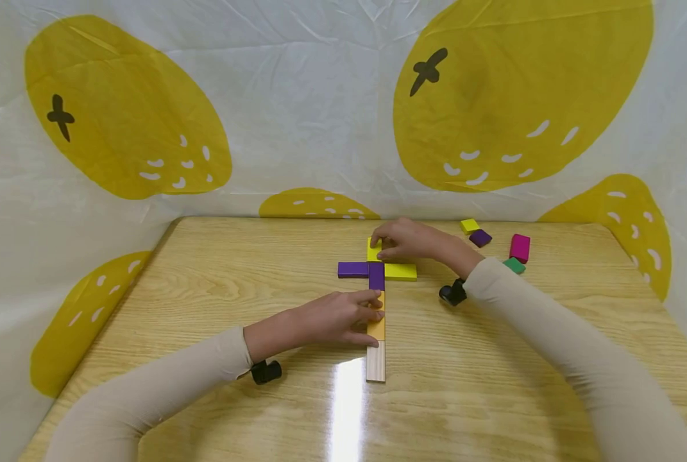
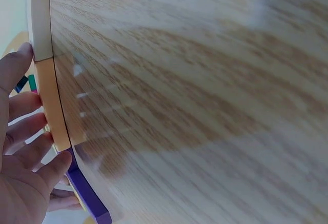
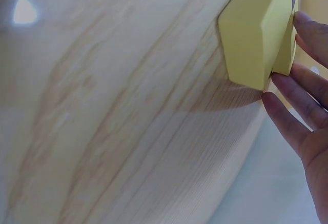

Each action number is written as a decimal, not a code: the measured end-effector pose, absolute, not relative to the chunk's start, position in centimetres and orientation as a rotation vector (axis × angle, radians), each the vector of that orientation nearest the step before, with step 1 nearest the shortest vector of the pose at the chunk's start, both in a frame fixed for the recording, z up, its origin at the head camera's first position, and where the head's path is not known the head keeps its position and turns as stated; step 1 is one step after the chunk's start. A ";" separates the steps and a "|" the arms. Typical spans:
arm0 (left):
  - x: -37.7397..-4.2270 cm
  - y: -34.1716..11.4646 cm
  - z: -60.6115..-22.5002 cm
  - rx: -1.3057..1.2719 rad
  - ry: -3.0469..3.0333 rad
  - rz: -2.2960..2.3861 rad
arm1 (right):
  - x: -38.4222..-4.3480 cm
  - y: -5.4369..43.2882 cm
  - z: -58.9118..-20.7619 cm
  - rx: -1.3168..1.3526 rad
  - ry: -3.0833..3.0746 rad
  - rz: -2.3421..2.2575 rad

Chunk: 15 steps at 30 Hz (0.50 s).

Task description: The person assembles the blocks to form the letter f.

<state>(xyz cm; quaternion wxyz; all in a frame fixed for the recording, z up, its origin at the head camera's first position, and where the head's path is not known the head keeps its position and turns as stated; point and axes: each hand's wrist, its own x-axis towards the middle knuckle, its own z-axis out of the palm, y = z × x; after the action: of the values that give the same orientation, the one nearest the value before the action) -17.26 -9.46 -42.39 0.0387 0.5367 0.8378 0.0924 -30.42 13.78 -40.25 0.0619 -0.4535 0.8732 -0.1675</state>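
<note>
Flat blocks form a cross on the table. At its far end my right hand (image 1: 415, 240) pinches a yellow block (image 1: 373, 255) between thumb and fingers. Below that lies a purple block (image 1: 376, 278), with another purple block (image 1: 353, 270) to its left and a second yellow block (image 1: 401, 273) to its right. My left hand (image 1: 331, 319) touches the orange block (image 1: 376, 331) with relaxed, spread fingers, hiding part of it. A plain wood block (image 1: 376, 367) ends the line nearest me, close to the left thumb.
At the back right of the wooden table (image 1: 222, 256) lie a small yellow block (image 1: 469, 226), a dark purple block (image 1: 480, 238), a magenta block (image 1: 520, 248) and a green block (image 1: 514, 265), partly behind my right sleeve. A lemon-patterned cloth (image 1: 308, 115) hangs behind the table.
</note>
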 end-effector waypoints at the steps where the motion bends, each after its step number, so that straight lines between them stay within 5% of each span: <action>1: -17.2 -9.5 -42.4 1.650 2.569 0.286 | -30.4 13.7 -40.3 -1.362 2.642 -0.510; 15: -17.5 -9.5 -42.3 1.728 2.623 0.199 | -30.6 13.3 -40.2 -1.360 2.622 -0.508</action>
<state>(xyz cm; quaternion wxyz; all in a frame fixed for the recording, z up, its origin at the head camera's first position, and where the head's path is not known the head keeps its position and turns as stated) -17.48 -9.46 -42.27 -0.0028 0.5491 0.8333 0.0633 -30.60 13.32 -40.21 0.0722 -0.4526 0.8726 -0.1691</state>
